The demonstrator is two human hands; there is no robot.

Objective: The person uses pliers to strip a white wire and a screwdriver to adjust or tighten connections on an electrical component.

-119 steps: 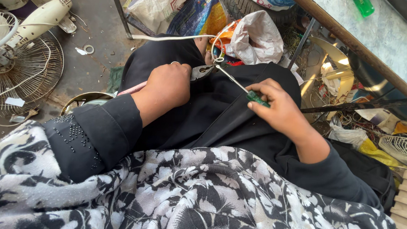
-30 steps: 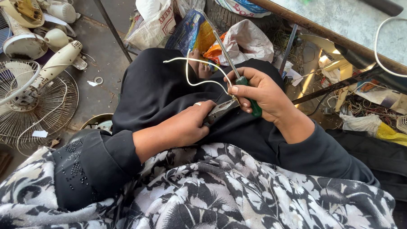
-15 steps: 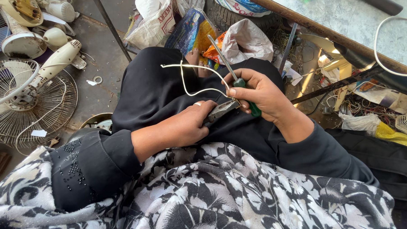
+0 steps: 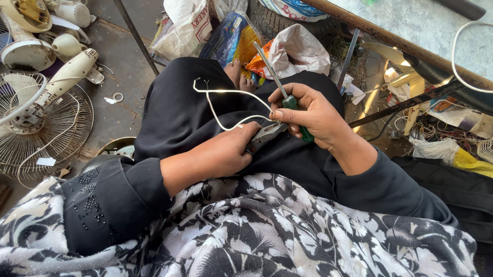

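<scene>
Fingers of the right hand wrap a green-handled screwdriver and pinch a white wire over the lap. Closed around pliers, the left hand hides their handles; whether the jaws bite the wire is hard to tell. Left on the floor lies a fan guard, cut off by the frame; bags crowd ahead beneath a table edge.

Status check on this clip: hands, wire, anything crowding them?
Left hand grips pliers on white wire. Right hand holds green-handled screwdriver, pinching the wire. Nothing blocking.
</scene>
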